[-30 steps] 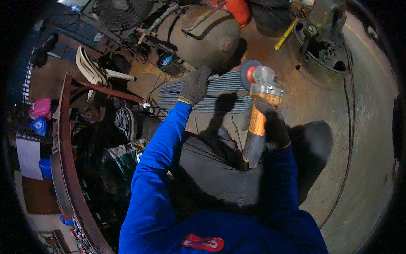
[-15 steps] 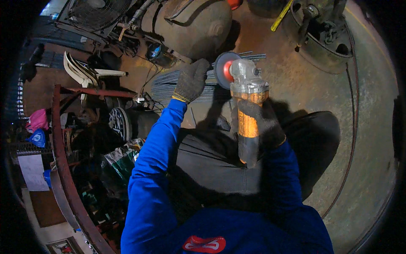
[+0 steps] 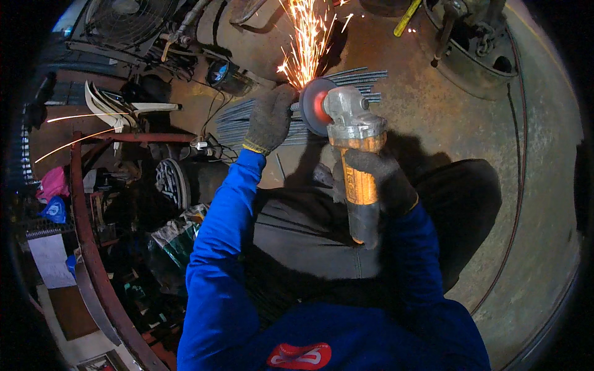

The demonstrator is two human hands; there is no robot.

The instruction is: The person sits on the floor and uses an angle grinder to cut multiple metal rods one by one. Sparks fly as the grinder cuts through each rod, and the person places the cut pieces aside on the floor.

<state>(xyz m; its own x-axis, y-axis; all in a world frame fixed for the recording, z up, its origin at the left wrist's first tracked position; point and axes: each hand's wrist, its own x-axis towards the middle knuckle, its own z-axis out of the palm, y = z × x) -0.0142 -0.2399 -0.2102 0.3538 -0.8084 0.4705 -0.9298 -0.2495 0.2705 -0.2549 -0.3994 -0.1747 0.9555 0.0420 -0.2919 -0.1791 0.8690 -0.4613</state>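
Observation:
My right hand, in a dark knit glove, is wrapped around the orange and grey body of an angle grinder. The grinder's round disc faces left, toward my gloved left hand. That hand is closed on a thin metal rod; only a short end shows between glove and disc, and it meets the disc. From this contact, bright orange sparks fly up and away. Underneath, a pile of ribbed steel rods lies on the floor, partly hidden by my left hand and the grinder.
A big rusty tank stands ahead, beside a fan. At the far right is a round metal container with a chain and tools inside. A cable runs along the right floor. A reddish metal frame stands left.
Sparks now stream from the disc where none showed before. The grinder has shifted slightly left, and my left hand has moved slightly left too.

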